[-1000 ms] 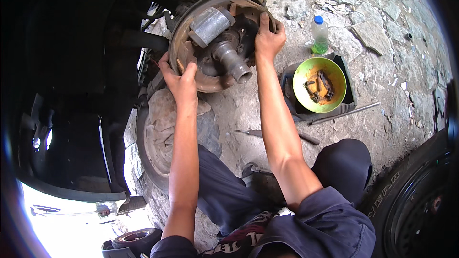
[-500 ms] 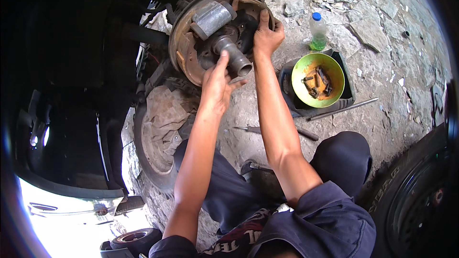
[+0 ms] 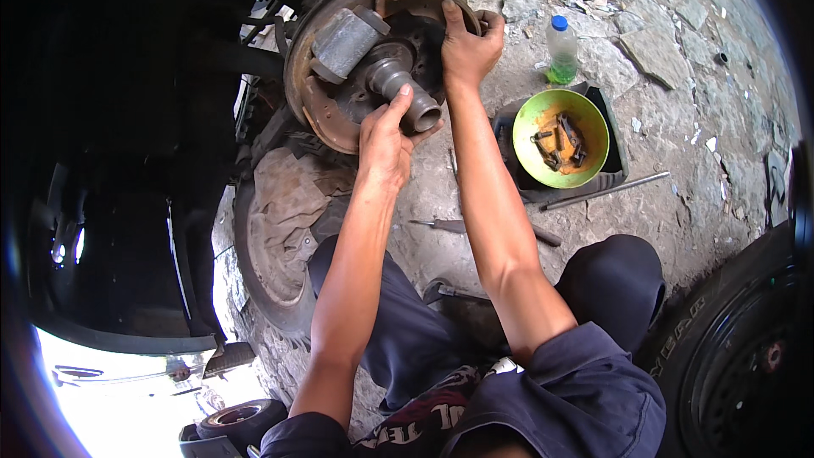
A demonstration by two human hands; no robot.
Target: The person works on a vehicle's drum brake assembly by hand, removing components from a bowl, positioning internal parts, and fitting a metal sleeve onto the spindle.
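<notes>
A round, rusty brake backing plate (image 3: 332, 119) hangs tilted beside the dark vehicle body, with a grey cylindrical fitting (image 3: 346, 44) on its upper left and a hollow metal spindle (image 3: 390, 76) sticking out from its middle. My left hand (image 3: 388, 142) is wrapped round the spindle's lower outer part, thumb along its side and some fingers hidden underneath. My right hand (image 3: 471, 49) grips the plate's right rim, thumb on the inner face.
Right: green bowl (image 3: 526, 119) of dark small parts on a black tray (image 3: 614, 127), bottle (image 3: 561, 59) with green liquid, metal rod (image 3: 606, 191), large tire (image 3: 687, 331). Below the plate: dusty cloth (image 3: 284, 191) and a long slim tool (image 3: 441, 225) on broken stony ground. Dark bodywork fills the left.
My left hand has let go of the plate's left rim and moved right onto the spindle. The plate sits slightly higher and further left in view; my right hand stays on its rim.
</notes>
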